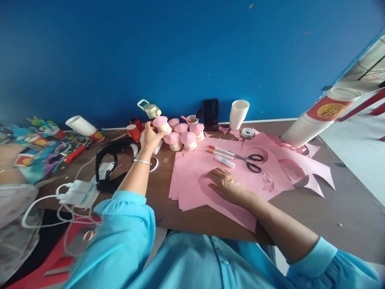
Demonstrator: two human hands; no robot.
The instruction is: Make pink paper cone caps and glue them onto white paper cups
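Note:
My left hand (152,138) grips a small paper cup with a pink cone roof (161,123), at the left end of a cluster of similar roofed cups (188,140). Flat on a stack of pink paper sheets (192,180) rests my right hand (225,184), its fingers stretched out. Beyond that hand lie a glue stick (225,161), two orange-and-white markers (221,152) and black-handled scissors (251,160). Cut pink scraps spread over the right side of the stack.
A phone (211,114) leans on the blue wall beside stacked white cups (239,114) and a tape roll (248,133). A tall cup stack (319,116) stands right. A black headband (104,160), white power strip (80,192) with cables and a person's arm (9,164) are left.

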